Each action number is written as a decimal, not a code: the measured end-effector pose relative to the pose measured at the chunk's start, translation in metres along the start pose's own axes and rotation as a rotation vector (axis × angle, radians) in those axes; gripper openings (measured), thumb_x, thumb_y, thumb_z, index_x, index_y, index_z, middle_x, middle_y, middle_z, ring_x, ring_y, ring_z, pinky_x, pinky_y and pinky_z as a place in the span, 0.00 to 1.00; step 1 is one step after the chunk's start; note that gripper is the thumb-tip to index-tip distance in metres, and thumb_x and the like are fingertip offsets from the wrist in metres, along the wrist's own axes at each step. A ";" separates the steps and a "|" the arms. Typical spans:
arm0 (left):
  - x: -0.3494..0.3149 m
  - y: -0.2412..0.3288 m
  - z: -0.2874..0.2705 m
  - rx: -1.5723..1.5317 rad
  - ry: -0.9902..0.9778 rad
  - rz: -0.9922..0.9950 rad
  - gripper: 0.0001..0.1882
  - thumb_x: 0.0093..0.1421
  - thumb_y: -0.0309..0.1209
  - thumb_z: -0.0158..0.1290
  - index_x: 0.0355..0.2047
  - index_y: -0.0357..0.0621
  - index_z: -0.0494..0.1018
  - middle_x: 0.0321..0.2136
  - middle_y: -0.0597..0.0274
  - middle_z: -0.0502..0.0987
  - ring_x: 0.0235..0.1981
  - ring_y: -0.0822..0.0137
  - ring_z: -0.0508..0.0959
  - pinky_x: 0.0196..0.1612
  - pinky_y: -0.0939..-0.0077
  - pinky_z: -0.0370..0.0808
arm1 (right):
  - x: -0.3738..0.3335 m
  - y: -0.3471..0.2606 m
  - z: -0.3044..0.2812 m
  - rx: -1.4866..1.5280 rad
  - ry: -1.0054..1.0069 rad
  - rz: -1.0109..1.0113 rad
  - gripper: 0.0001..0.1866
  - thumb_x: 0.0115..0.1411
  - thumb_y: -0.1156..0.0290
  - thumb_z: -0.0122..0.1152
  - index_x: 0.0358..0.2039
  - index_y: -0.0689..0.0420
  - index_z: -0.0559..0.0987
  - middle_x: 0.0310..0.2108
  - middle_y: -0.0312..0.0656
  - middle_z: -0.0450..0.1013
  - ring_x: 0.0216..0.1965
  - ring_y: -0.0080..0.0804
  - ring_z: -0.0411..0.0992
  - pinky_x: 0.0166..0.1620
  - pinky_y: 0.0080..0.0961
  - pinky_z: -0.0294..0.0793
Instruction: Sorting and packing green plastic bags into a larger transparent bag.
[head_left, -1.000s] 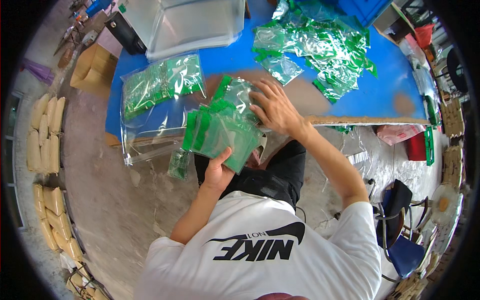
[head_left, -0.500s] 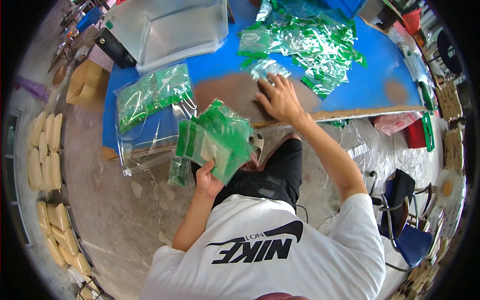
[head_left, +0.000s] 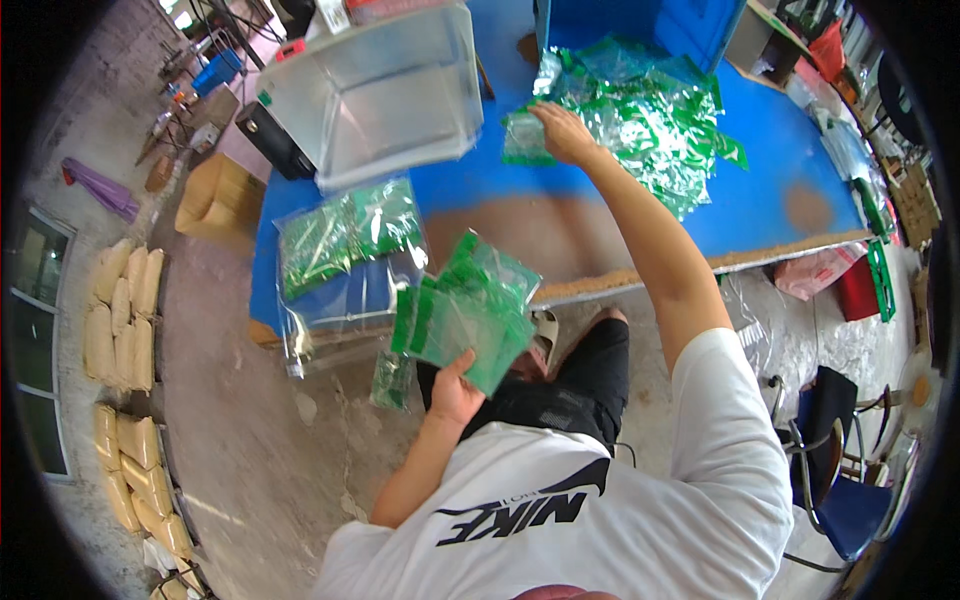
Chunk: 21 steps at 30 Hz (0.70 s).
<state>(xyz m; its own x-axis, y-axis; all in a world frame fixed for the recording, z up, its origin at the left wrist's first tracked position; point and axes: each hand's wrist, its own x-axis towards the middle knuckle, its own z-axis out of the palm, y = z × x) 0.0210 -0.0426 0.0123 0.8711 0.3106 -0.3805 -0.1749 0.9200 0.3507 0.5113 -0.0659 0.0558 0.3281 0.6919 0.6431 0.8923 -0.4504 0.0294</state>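
Observation:
My left hand (head_left: 457, 398) is closed on a fanned stack of flat green and clear plastic bags (head_left: 468, 318), thumb on top, in front of the table edge. My right arm reaches across the table. Its hand (head_left: 568, 135) is at a green-edged plastic bag (head_left: 526, 150) on the left side of a shiny pile, fingers together at that bag's upper edge; the thumb is hidden. The pile of green and silvery plastic bags (head_left: 650, 125) spreads out beside it. Left of my stack lies a large clear bag (head_left: 345, 318) with green packets (head_left: 352, 238) in it.
A translucent plastic bin (head_left: 400, 120) stands on the blue table (head_left: 480, 195), with a blue crate (head_left: 690, 35) behind the pile. Left are a cardboard box (head_left: 218, 200) and stacked tan sacks (head_left: 120, 310). A chair (head_left: 850, 500) stands on the right.
My right hand has moved from the brown table patch to the pile's left side, its fingers drawing together. The loose clear bag under it is gone from there. My left hand still holds the stack.

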 end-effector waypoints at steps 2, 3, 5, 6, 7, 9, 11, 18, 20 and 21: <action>-0.007 0.005 -0.008 0.009 0.025 0.049 0.34 0.58 0.23 0.58 0.65 0.43 0.62 0.62 0.53 0.69 0.65 0.52 0.67 0.69 0.51 0.62 | 0.024 -0.029 -0.012 0.043 -0.356 0.059 0.21 0.64 0.62 0.57 0.57 0.52 0.75 0.61 0.44 0.70 0.61 0.46 0.68 0.58 0.48 0.71; -0.010 0.007 -0.012 -0.008 0.019 0.032 0.34 0.58 0.22 0.58 0.65 0.43 0.62 0.62 0.53 0.69 0.65 0.52 0.67 0.69 0.51 0.62 | 0.026 -0.047 -0.025 0.058 -0.740 0.131 0.21 0.63 0.63 0.58 0.57 0.52 0.76 0.63 0.46 0.68 0.65 0.45 0.64 0.62 0.48 0.66; -0.010 0.009 -0.008 -0.031 0.011 -0.002 0.35 0.57 0.22 0.58 0.65 0.43 0.62 0.62 0.54 0.69 0.65 0.52 0.67 0.69 0.50 0.62 | 0.016 -0.083 -0.046 -0.040 -0.710 0.098 0.21 0.63 0.60 0.59 0.55 0.55 0.76 0.61 0.49 0.68 0.64 0.46 0.64 0.63 0.47 0.65; -0.011 0.012 0.000 -0.020 -0.012 -0.011 0.34 0.57 0.22 0.60 0.64 0.43 0.64 0.60 0.55 0.71 0.64 0.53 0.69 0.68 0.52 0.64 | 0.007 -0.099 -0.057 -0.138 -0.685 0.068 0.22 0.63 0.58 0.60 0.53 0.58 0.76 0.59 0.52 0.69 0.63 0.47 0.65 0.63 0.46 0.64; -0.014 0.012 0.003 -0.013 -0.028 -0.019 0.33 0.57 0.23 0.61 0.62 0.42 0.65 0.58 0.57 0.73 0.63 0.55 0.70 0.68 0.54 0.65 | -0.002 -0.117 -0.075 -0.137 -0.705 0.062 0.22 0.63 0.58 0.60 0.53 0.58 0.76 0.59 0.52 0.69 0.63 0.47 0.65 0.63 0.46 0.64; -0.008 0.011 -0.007 -0.040 -0.017 -0.055 0.34 0.56 0.22 0.60 0.64 0.43 0.64 0.60 0.56 0.71 0.64 0.53 0.68 0.69 0.52 0.63 | -0.020 -0.144 -0.110 0.004 -0.547 0.031 0.25 0.62 0.55 0.62 0.49 0.63 0.76 0.56 0.54 0.71 0.59 0.48 0.67 0.61 0.47 0.66; -0.001 0.009 -0.012 -0.061 -0.013 -0.106 0.35 0.56 0.22 0.58 0.65 0.43 0.63 0.62 0.54 0.69 0.65 0.51 0.67 0.69 0.50 0.62 | -0.053 -0.147 -0.106 0.061 -0.371 -0.041 0.24 0.62 0.56 0.61 0.48 0.65 0.76 0.55 0.53 0.71 0.58 0.48 0.68 0.59 0.46 0.68; 0.000 0.004 -0.006 -0.054 -0.104 -0.090 0.36 0.56 0.24 0.61 0.64 0.43 0.63 0.59 0.56 0.71 0.62 0.54 0.69 0.69 0.52 0.63 | -0.119 -0.194 -0.158 0.561 -0.268 -0.125 0.14 0.65 0.74 0.55 0.49 0.65 0.75 0.48 0.52 0.76 0.48 0.51 0.74 0.52 0.39 0.74; 0.000 0.003 -0.005 -0.032 -0.152 -0.088 0.35 0.56 0.24 0.61 0.64 0.43 0.63 0.59 0.56 0.71 0.63 0.54 0.69 0.68 0.53 0.64 | -0.125 -0.199 -0.170 0.746 -0.376 0.066 0.14 0.65 0.76 0.54 0.50 0.65 0.75 0.47 0.52 0.76 0.48 0.51 0.75 0.52 0.40 0.74; -0.001 0.003 -0.003 -0.034 -0.151 -0.088 0.35 0.56 0.24 0.61 0.64 0.43 0.63 0.59 0.56 0.71 0.63 0.54 0.69 0.68 0.53 0.64 | -0.125 -0.200 -0.174 0.927 -0.475 0.266 0.15 0.65 0.78 0.53 0.52 0.65 0.74 0.45 0.52 0.76 0.47 0.52 0.75 0.52 0.41 0.73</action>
<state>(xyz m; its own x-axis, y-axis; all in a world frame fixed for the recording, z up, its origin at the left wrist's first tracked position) 0.0183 -0.0397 0.0108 0.9423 0.1910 -0.2748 -0.1078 0.9506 0.2912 0.2377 -0.1605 0.1026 0.4548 0.8734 0.1742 0.5966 -0.1535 -0.7877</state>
